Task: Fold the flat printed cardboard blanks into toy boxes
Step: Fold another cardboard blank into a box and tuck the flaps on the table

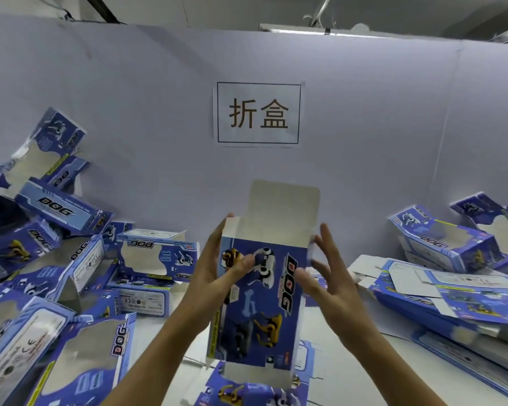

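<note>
We see the blue DOG toy box [258,300] upright above the table, its top flap raised; left hand [217,268] grips its side, right hand [323,276] spread, fingers relaxed, beside it.

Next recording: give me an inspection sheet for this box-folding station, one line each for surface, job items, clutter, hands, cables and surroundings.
Surface: white tabletop, mostly covered.
Job's things: blue printed cardboard box held upright, top flap raised, upper end open; stack of flat blue printed blanks at right.
Clutter: heap of folded blue window boxes at left, more at far right.
Grippers: left hand grips the box's left edge, thumb on the front; right hand at the right edge, fingers spread, blurred.
Cables: nothing seen on the table; thin lines overhead, unclear.
Surroundings: pale partition wall with white paper sign.
</note>
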